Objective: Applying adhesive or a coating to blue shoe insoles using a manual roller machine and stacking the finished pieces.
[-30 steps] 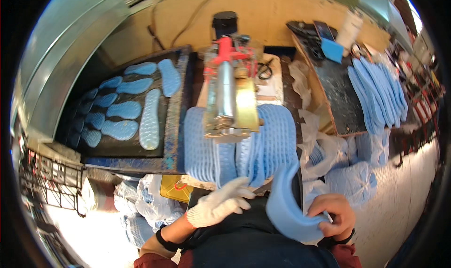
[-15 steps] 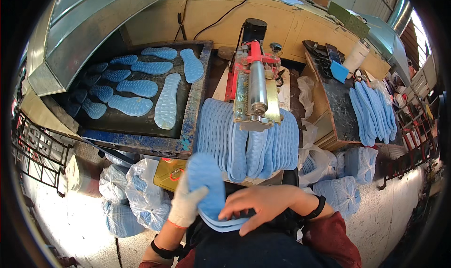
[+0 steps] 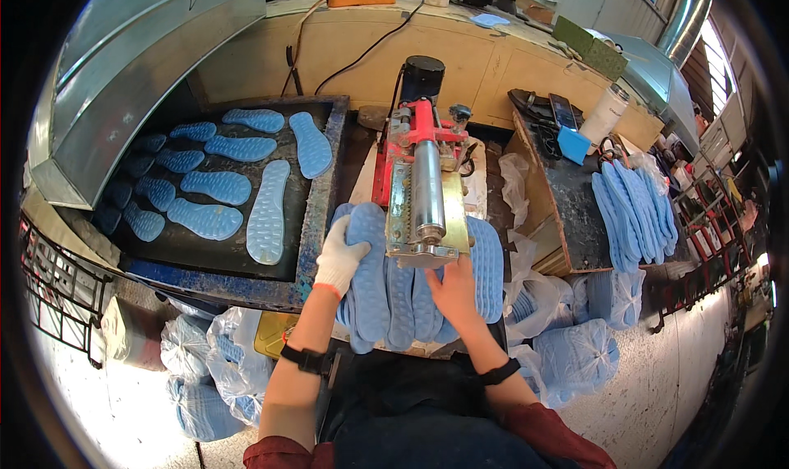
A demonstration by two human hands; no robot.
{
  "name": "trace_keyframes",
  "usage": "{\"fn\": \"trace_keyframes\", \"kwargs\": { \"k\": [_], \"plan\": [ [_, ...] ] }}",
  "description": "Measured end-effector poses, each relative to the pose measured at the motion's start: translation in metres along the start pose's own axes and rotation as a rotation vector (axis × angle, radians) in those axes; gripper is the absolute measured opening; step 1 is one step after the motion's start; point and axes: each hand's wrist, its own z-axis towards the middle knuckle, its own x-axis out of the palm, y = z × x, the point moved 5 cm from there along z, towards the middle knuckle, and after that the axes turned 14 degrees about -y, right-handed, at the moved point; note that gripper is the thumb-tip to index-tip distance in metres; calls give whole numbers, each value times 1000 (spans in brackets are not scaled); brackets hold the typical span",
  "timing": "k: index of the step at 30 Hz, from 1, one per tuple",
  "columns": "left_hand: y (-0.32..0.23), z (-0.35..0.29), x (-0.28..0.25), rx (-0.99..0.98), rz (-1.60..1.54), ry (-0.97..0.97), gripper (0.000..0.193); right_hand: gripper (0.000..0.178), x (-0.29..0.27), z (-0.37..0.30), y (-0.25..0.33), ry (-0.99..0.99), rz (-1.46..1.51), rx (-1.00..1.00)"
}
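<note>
My left hand [image 3: 339,255], in a white glove, is closed on a blue shoe sole [image 3: 369,284] with a bumpy surface. That sole stands against the left part of a row of upright blue soles [image 3: 486,272] below the machine. My bare right hand [image 3: 454,296] reaches into the middle of the row, just under the machine's metal head. Its thumb shows and touches a sole, but the other fingers are mostly hidden by the head. Above the row is the red machine [image 3: 421,132] with its steel cylinder [image 3: 428,186].
On the left, a dark tray with a blue rim [image 3: 316,223] holds several flat blue soles. More soles [image 3: 633,210] lean together on the right bench [image 3: 579,243], beside a white bottle [image 3: 606,112]. Plastic bags of soles [image 3: 201,407] stand on the floor at both sides.
My left hand has carried the soles from near my body forward to the row. My right hand has left them and moved forward under the machine head. The view has shifted slightly.
</note>
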Motion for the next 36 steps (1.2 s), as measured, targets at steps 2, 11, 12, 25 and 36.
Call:
{"fn": "trace_keyframes", "kwargs": {
  "k": [2,11,12,25,36],
  "plan": [
    [-3,7,13,182,487,-40,68,47,3,-5,3,-170,-143,-195],
    [-53,-22,12,861,670,-246,36,51,21,1,-26,-25,-134,-104],
    [-62,-19,-2,858,689,-268,36,51,21,3,-21,-21,-110,-118],
    [-68,173,4,826,1167,61,52,43,6,-4,-13,-89,-131,-134],
    [-52,194,-21,726,1183,140,55,50,14,-8,-32,-25,-129,-94]
  ]
}}
